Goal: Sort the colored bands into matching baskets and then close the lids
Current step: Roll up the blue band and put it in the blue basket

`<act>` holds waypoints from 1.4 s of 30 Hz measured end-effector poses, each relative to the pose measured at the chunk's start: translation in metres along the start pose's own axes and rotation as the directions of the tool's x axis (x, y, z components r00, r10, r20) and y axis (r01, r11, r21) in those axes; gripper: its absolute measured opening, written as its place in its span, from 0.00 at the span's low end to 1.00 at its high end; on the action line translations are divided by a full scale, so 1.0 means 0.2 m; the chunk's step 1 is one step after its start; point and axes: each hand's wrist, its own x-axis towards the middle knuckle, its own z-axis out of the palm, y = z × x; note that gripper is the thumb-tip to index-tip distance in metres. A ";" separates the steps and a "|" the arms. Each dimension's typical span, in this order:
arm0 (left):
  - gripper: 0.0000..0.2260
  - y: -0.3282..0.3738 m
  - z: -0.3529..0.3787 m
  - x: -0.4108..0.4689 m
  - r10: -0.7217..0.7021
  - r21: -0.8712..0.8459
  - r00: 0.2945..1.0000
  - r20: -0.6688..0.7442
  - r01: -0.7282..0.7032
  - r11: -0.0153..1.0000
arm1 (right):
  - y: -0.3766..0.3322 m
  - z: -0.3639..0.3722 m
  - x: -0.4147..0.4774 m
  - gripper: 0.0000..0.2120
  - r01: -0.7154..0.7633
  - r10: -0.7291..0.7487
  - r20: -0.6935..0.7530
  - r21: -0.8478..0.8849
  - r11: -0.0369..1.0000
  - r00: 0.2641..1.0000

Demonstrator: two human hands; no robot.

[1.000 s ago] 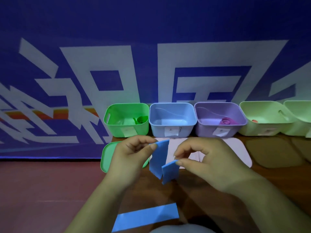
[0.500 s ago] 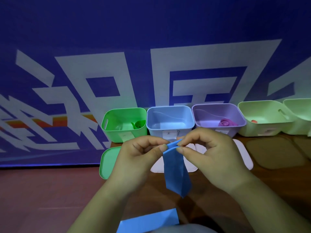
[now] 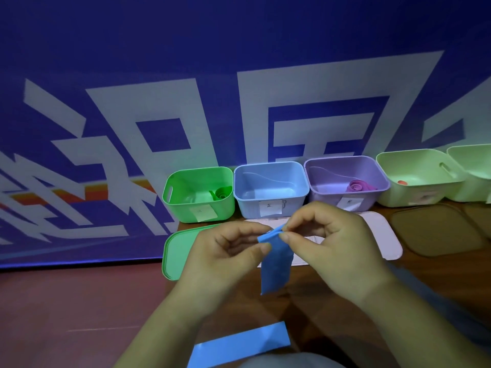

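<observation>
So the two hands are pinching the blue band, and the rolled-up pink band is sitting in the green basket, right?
Not quite. The head view shows the rolled-up pink band sitting in the purple basket; the green basket holds a rolled green band. The rest is right: the left hand and right hand are both pinching the blue band.

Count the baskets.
5, left to right: green basket, blue basket, purple basket, pale green basket, second pale green basket cut by the right edge; more may be hidden.
</observation>
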 end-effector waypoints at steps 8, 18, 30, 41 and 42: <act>0.11 -0.05 -0.04 -0.03 0.036 0.116 0.997 -0.075 -0.027 0.993 | -0.01 0.04 0.00 0.14 -0.006 0.006 0.099 0.003 1.000 0.995; 0.10 -0.15 -0.12 -0.07 -0.009 0.149 0.991 -0.136 0.030 0.988 | 0.10 0.14 -0.01 0.10 -0.263 0.210 0.214 0.261 0.929 0.954; 0.09 -0.57 -0.32 -0.31 -0.351 0.070 0.903 -0.249 0.379 0.923 | 1.11 0.60 -0.58 0.19 -0.700 0.814 0.180 -0.431 0.570 0.552; 0.10 -0.63 -0.42 -0.44 -0.380 0.064 0.905 -0.194 0.398 0.915 | 1.05 0.71 -0.71 0.12 -0.783 0.820 -0.008 -0.302 0.543 0.572; 0.10 -0.62 -0.42 -0.44 -0.372 0.052 0.909 -0.187 0.388 0.920 | 1.03 0.70 -0.70 0.11 -0.793 0.822 0.005 -0.256 0.552 0.570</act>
